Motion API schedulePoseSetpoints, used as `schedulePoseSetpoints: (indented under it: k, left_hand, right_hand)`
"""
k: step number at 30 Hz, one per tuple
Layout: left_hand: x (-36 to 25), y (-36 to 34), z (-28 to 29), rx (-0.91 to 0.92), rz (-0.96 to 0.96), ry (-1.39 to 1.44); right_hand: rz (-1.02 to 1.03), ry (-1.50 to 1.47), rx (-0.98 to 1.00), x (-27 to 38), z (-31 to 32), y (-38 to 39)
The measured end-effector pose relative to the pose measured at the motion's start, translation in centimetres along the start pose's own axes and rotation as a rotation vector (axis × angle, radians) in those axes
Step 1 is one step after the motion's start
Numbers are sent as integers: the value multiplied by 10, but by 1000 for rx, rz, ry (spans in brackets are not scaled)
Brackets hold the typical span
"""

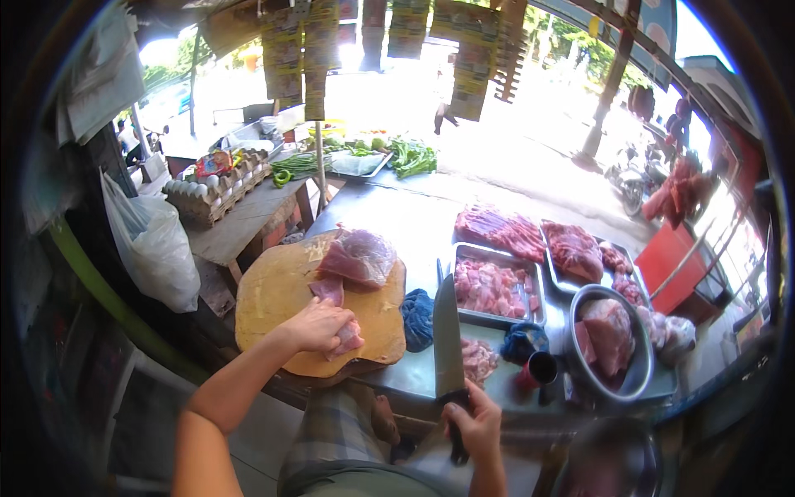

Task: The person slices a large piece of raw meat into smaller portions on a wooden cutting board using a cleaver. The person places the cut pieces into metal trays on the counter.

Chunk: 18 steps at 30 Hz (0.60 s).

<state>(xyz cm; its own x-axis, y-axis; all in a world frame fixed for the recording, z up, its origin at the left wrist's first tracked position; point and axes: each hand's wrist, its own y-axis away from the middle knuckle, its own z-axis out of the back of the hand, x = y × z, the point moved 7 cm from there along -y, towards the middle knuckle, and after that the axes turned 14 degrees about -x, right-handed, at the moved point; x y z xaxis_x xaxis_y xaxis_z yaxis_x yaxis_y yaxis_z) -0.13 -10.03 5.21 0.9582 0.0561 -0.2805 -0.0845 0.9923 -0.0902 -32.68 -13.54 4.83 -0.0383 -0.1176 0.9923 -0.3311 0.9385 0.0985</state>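
My left hand (pixel 316 325) is closed on a small piece of raw meat (pixel 348 338) near the front of a thick wooden chopping board (pixel 265 290). Behind that hand, a smaller slice of meat (pixel 328 290) lies against a large chunk of raw meat (pixel 360 257). My right hand (pixel 474 421) grips the black handle of a large knife (pixel 448 340). Its broad blade points up and away, right of the board and apart from the meat. A crumpled blue cloth (pixel 417 320) lies between the board and the blade.
Right of the knife are a metal tray of cut meat (pixel 495 286), a meat slab (pixel 501 230), another tray with a slab (pixel 573 251), a metal bowl of meat chunks (pixel 648 369) and a dark cup (pixel 542 367). Egg trays (pixel 217 199) and greens (pixel 411 156) stand at the far left.
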Motion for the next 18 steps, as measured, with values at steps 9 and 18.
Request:
schedulePoseSetpoints:
  k: [9, 18]
  left_hand:
    - [12, -14, -12, 71, -125, 144]
    - [58, 22, 24, -164, 108, 380]
  right_hand:
    - [85, 127, 58, -8, -23, 8]
    - [-27, 120, 54, -27, -28, 1]
